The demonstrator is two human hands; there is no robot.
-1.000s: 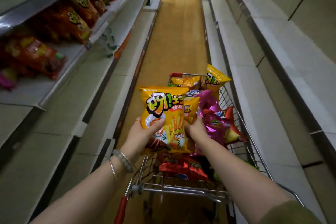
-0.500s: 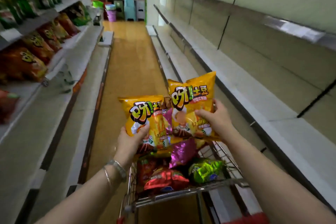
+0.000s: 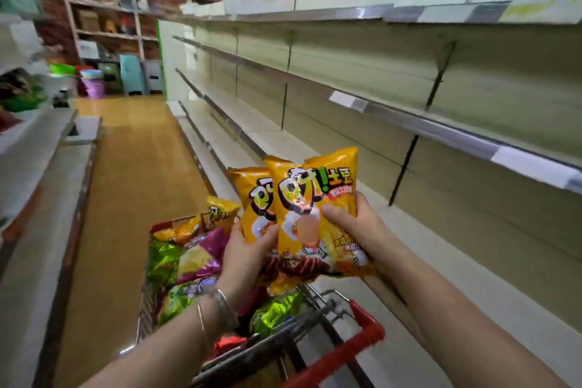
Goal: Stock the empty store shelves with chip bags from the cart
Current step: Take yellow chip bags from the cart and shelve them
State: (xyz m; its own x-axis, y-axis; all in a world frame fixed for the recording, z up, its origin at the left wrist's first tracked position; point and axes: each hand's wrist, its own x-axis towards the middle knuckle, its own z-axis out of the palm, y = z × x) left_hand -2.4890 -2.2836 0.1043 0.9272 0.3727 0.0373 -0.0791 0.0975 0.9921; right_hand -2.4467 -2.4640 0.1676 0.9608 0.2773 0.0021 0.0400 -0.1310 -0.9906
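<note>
- While both hands are up above the cart, each holds one bag: the left hand (image 3: 248, 249) grips the lower part of the rear yellow foil chip bag (image 3: 255, 195), thumb on its printed face.
- The right hand (image 3: 349, 224) curls round the right side of the front yellow foil chip bag (image 3: 315, 198), thumb across the front and fingers behind.
- The front bag overlaps the right half of the rear one; both stand roughly upright in the air, beside the long beige metal shelves (image 3: 441, 132) on the right and touching none of them.
- The wire shopping cart with a red handle (image 3: 362, 334) sits under the forearms, its handle corner near the lowest right shelf, between the person and that ledge.
- Heaped in the cart lie a green foil bag (image 3: 160, 258), a purple foil bag (image 3: 204, 252) and another yellow bag (image 3: 220, 211).
- Thin metal bracelets (image 3: 220, 305) circle the left wrist.
- An orange-brown wooden floor (image 3: 135, 167) runs down the aisle; the pale shelves on the left (image 3: 37, 148) are blurred.
- At the far end stand a wooden rack of boxes (image 3: 104, 16) against brick and a purple plastic bucket (image 3: 93, 85).
</note>
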